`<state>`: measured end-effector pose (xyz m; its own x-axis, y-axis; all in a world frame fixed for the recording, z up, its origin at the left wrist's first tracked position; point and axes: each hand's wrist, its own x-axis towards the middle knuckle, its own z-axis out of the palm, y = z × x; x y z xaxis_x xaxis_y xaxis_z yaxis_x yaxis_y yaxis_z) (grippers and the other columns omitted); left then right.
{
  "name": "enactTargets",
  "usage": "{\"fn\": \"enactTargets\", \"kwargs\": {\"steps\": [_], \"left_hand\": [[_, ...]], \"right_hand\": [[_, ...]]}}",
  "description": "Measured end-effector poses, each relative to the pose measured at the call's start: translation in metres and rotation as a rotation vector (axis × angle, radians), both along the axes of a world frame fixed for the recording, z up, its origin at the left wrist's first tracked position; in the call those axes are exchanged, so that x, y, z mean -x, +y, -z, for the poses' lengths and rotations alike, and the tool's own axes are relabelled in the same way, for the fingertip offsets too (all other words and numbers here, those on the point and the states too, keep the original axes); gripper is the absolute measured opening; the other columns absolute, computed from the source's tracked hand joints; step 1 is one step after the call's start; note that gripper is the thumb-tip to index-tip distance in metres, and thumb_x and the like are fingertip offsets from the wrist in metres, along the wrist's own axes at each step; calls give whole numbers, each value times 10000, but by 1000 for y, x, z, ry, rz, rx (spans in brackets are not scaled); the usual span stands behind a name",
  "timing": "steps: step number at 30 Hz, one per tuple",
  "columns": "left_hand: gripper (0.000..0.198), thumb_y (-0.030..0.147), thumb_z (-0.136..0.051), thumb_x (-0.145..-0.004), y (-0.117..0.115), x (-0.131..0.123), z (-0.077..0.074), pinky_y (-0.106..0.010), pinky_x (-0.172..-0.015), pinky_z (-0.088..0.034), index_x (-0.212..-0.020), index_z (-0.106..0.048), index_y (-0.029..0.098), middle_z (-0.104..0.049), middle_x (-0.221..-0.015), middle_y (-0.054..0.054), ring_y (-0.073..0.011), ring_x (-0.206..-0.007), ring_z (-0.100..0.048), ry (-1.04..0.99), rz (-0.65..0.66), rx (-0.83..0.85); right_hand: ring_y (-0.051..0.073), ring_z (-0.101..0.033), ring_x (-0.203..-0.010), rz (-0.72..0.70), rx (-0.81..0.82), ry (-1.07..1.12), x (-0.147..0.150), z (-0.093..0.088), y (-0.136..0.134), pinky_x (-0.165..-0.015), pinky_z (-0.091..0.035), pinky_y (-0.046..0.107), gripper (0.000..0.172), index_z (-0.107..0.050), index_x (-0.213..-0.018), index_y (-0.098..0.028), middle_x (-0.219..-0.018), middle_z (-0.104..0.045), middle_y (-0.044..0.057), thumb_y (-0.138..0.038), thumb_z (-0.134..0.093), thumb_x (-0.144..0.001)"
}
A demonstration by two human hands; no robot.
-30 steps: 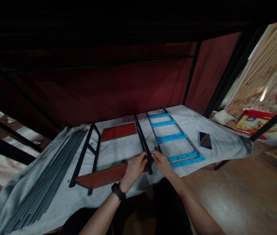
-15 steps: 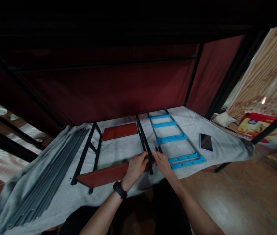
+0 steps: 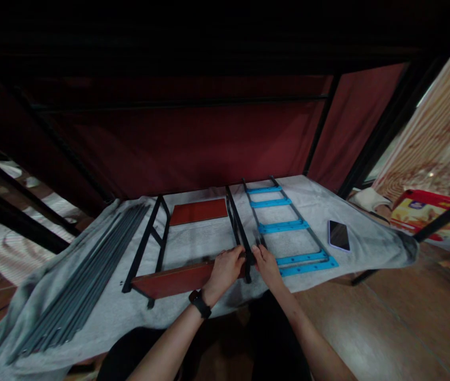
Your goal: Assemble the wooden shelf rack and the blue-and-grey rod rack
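A small shelf unit with a black metal frame [image 3: 142, 259] lies on the grey cloth, with a reddish-brown board [image 3: 173, 280] across its near end and another reddish-brown board [image 3: 198, 211] across its far end. My left hand [image 3: 227, 271], a black watch on its wrist, reaches over the near board with curled fingers closed on the frame's right side. From the other side of that bar, my right hand [image 3: 267, 267] comes in with thumb and fingers pinched together close to the bar. Anything small between those fingertips is hidden.
To the right stands a ladder-like piece with blue crossbars [image 3: 283, 227], then a phone [image 3: 339, 236]. Many grey metal rods [image 3: 90, 275] lie at the left on the grey cloth [image 3: 106, 323]. A dark red panel [image 3: 209, 143] rises behind; a red and yellow box [image 3: 435, 217] sits far right.
The whole view has shifted slightly, so things sit a little further right. Both hands stay at the frame's right bar; my right fingertips have moved slightly.
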<state>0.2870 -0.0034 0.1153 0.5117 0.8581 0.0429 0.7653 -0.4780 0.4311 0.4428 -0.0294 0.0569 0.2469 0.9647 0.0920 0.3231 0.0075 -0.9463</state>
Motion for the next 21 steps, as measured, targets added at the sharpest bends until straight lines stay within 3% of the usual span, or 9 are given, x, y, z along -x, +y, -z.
{"fn": "enactTargets", "kwargs": {"steps": [6, 11, 14, 17, 21], "left_hand": [[212, 223, -526, -932, 1, 1, 3, -290, -830, -480, -1121, -618, 255, -746, -1048, -22, -215, -971, -695, -13, 8, -22], [209, 214, -533, -931, 1, 1, 2, -289, -837, -480, -1117, -620, 250, -747, -1066, -28, -212, -965, -699, 1, 3, -9], [215, 218, -537, -932, 1, 1, 3, -287, -837, -482, -1127, -618, 260, -745, -1075, -26, -211, -973, -699, -9, -4, -6], [210, 232, -534, -937, 0, 1, 4, -286, -842, -482, -1127, -618, 267, -748, -1047, -23, -209, -970, -699, -8, 1, -2], [210, 225, -523, -941, -1, 2, 2, -288, -860, -482, -1129, -612, 257, -744, -1055, -29, -204, -971, -697, -4, 5, -13]], "right_hand": [[171, -562, -586, 8, -73, 210, 3, 0, -3, -564, -485, 293, 447, -518, -816, -246, -681, -562, -16, -688, -461, -853], [178, -536, -551, 34, 1, -51, 2, -1, -3, -549, -431, 294, 455, -537, -728, -236, -571, -532, 4, -607, -372, -933], [182, -554, -590, 66, -7, 46, -1, -3, -3, -568, -446, 292, 438, -553, -803, -235, -633, -563, 9, -613, -371, -927], [164, -540, -589, -13, -52, 151, -2, -2, -1, -569, -462, 279, 398, -516, -806, -243, -658, -545, -19, -631, -458, -870], [184, -560, -578, 32, -22, -79, -1, -1, 4, -571, -458, 306, 428, -539, -782, -239, -655, -583, 14, -623, -391, -898]]}}
